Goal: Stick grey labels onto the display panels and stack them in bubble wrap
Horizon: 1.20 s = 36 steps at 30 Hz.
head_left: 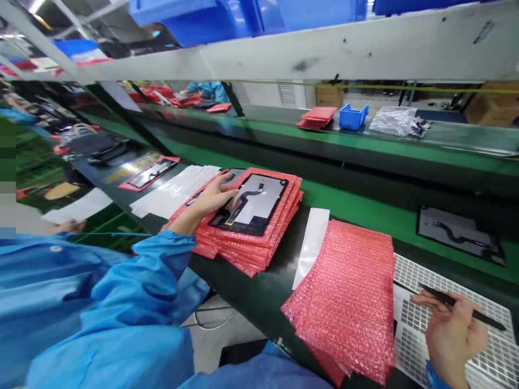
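My left hand [214,197] grips the left edge of a tablet screen panel [265,197], thumb on its grey back. A dark ribbon cable with a yellow end runs over that back. The panel lies on a stack of red bubble-wrap bags [259,254], and part of another dark panel [235,174] shows behind my fingers. At the lower right, my right hand [456,329] is closed around slim black tweezers [482,317], tip pointing left. It hovers over a white gridded sheet [500,356]. Left of it lies a pile of flat red bubble-wrap bags [348,292].
Another panel [458,235] lies at the back right. White sheets [174,189] and a bagged panel [150,173] sit left. A shelf beam [284,62] with blue bins [251,21] crosses above. A co-worker's hand [68,226] is at far left.
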{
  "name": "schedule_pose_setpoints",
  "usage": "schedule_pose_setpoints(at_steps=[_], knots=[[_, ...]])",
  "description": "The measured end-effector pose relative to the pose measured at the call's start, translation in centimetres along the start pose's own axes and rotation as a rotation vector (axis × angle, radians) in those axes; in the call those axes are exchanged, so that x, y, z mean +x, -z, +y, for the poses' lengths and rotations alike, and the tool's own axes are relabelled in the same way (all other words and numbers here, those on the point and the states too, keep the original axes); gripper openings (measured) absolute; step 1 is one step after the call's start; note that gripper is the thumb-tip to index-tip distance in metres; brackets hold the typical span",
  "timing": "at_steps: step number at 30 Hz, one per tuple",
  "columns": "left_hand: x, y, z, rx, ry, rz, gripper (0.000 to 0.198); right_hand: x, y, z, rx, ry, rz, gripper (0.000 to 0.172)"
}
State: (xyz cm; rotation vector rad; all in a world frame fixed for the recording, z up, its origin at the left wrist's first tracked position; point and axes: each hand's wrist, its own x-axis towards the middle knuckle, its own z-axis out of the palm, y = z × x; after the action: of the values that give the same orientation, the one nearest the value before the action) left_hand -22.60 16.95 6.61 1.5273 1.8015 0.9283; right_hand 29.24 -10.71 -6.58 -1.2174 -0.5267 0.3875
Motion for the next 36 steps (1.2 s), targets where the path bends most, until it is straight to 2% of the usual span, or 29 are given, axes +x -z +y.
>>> schedule_pose_setpoints(at_steps=[3, 5, 6, 8, 10, 13, 15, 17, 18, 20, 22, 24, 28, 30, 32, 36], knots=[[0.3, -0.8, 2.1, 0.197, -0.112, 0.052, 0.048, 0.0, 0.3, 0.0, 0.021, -0.023, 0.007, 0.041], [1.1, -3.3, 4.4, 0.273, -0.185, 0.014, 0.036, -0.3, 0.4, 0.3, 0.019, -0.056, 0.004, 0.041], [1.6, -5.4, 5.7, 0.289, -0.215, -0.042, 0.033, -0.5, 0.4, 0.5, 0.010, -0.072, 0.001, 0.041], [2.4, -11.4, 8.5, 0.285, -0.245, -0.224, 0.032, -1.0, 0.5, 0.9, -0.005, -0.082, -0.014, 0.040], [2.3, -19.4, 11.3, 0.262, -0.226, -0.454, 0.034, -1.4, 0.4, 1.2, -0.020, -0.083, -0.021, 0.038], [-0.4, -32.2, 15.1, 0.243, -0.169, -0.736, 0.040, -1.9, 0.2, 1.4, -0.023, -0.084, -0.029, 0.037], [-3.0, -39.5, 17.2, 0.247, -0.141, -0.834, 0.045, -2.0, 0.1, 1.4, -0.017, -0.092, -0.036, 0.037], [-5.3, -44.9, 18.8, 0.277, -0.123, -0.880, 0.050, -1.9, 0.2, 1.4, -0.016, -0.111, -0.041, 0.038], [-6.2, -46.8, 19.5, 0.293, -0.123, -0.884, 0.051, -1.9, 0.2, 1.4, -0.018, -0.118, -0.045, 0.038], [-7.3, -49.2, 20.4, 0.313, -0.132, -0.867, 0.049, -1.7, 0.3, 1.4, -0.020, -0.119, -0.046, 0.038], [-7.7, -50.0, 20.7, 0.313, -0.126, -0.844, 0.041, -1.5, 0.4, 1.3, -0.023, -0.106, -0.038, 0.038], [-7.8, -49.7, 20.9, 0.284, -0.092, -0.839, 0.033, -1.2, 0.5, 1.1, -0.027, -0.091, -0.019, 0.039], [-8.4, -47.2, 21.4, 0.065, -0.044, -0.841, 0.022, -0.6, 0.8, 0.5, -0.014, -0.068, 0.011, 0.042], [-8.5, -44.9, 21.7, -0.095, -0.048, -0.802, 0.018, -0.3, 1.1, 0.1, 0.015, -0.055, 0.023, 0.041], [-7.9, -41.6, 21.7, -0.240, -0.069, -0.748, 0.023, 0.1, 1.5, -0.4, 0.054, -0.040, 0.033, 0.041], [-6.0, -32.9, 19.4, -0.382, -0.116, -0.676, 0.048, 0.7, 2.3, -1.6, 0.092, -0.007, 0.023, 0.041]])
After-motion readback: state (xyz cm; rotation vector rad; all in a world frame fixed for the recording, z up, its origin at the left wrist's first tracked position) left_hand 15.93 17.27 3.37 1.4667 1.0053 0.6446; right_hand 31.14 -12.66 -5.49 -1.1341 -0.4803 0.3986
